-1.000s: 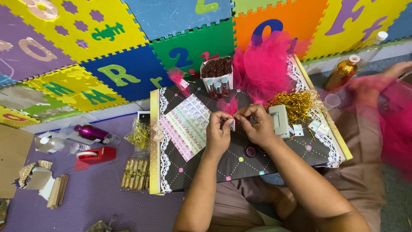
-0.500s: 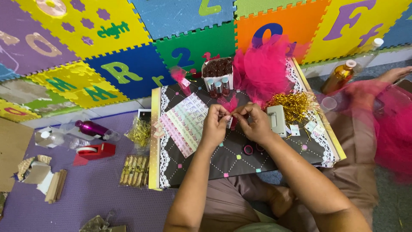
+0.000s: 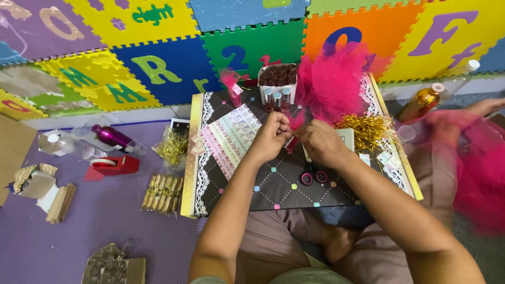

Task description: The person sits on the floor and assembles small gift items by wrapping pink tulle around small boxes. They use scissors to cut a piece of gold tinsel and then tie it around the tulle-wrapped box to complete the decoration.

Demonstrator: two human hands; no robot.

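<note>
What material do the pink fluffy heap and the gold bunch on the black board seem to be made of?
Pink heap: probably tulle netting, matte, with gauzy, see-through edges. Gold bunch: likely metallic foil shred, shiny, in thin crinkled strands. Both lie on the dotted black board.

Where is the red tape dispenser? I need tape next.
In the head view, the red tape dispenser sits on the purple mat, left of the black board, below the magenta bottle and above the gold-wrapped bundle.

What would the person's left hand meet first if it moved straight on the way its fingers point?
Probably the right hand: the left hand points right across the small pink piece pinched between them.
</note>
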